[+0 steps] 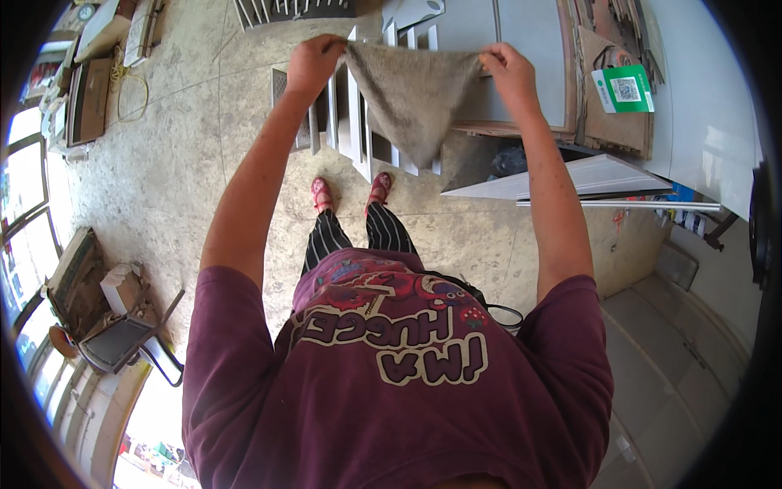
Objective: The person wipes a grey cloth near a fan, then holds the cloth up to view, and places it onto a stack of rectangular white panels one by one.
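A grey-brown cloth (415, 98) hangs stretched between my two hands, its lower part tapering to a point. My left hand (316, 67) pinches its upper left corner. At the upper right corner my right hand (510, 75) grips it between thumb and fingers. Both arms reach out ahead of me. Behind the cloth stand several upright white panels (355, 118) with narrow edges toward me, partly hidden by it. A large grey flat board (533, 61) lies behind and beside my right hand.
A white angled panel (562, 178) and metal bars (627, 204) jut out at the right. A green-and-white card (623, 89) rests on a brown board. Left, a chair (122, 338) stands near a box (122, 287); a yellow cord (122, 85) lies farther off on the concrete floor (187, 147).
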`<action>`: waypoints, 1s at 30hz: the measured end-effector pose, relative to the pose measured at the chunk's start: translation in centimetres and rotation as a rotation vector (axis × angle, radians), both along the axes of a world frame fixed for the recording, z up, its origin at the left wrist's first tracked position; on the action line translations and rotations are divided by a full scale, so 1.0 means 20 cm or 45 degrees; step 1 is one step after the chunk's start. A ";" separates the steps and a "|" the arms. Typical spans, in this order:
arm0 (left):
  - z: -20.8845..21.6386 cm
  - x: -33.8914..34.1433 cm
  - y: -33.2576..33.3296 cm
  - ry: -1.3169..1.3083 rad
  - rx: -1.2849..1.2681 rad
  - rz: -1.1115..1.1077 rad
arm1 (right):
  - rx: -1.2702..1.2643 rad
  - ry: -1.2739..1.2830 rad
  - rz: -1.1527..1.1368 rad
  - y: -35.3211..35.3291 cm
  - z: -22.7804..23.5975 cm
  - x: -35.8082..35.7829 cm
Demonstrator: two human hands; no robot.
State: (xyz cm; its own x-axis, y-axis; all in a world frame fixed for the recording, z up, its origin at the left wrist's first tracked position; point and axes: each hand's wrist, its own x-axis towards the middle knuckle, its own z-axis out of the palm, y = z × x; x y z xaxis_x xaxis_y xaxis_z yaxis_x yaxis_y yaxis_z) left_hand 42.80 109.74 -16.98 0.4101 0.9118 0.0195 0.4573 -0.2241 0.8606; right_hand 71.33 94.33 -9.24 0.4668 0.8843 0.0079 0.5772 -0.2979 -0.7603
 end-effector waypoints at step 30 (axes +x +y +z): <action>-0.52 -0.31 -0.96 0.281 -0.415 -0.096 | -0.301 0.081 0.093 -0.78 -0.55 -0.24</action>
State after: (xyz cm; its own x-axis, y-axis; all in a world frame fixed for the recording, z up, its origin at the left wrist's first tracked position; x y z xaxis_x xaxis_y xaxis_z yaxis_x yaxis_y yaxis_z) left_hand 36.54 90.63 -27.30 0.4383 0.8226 -0.3621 0.6317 0.0047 0.7752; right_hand 66.49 78.82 -20.19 0.3944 0.8896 -0.2303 0.5572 -0.4308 -0.7099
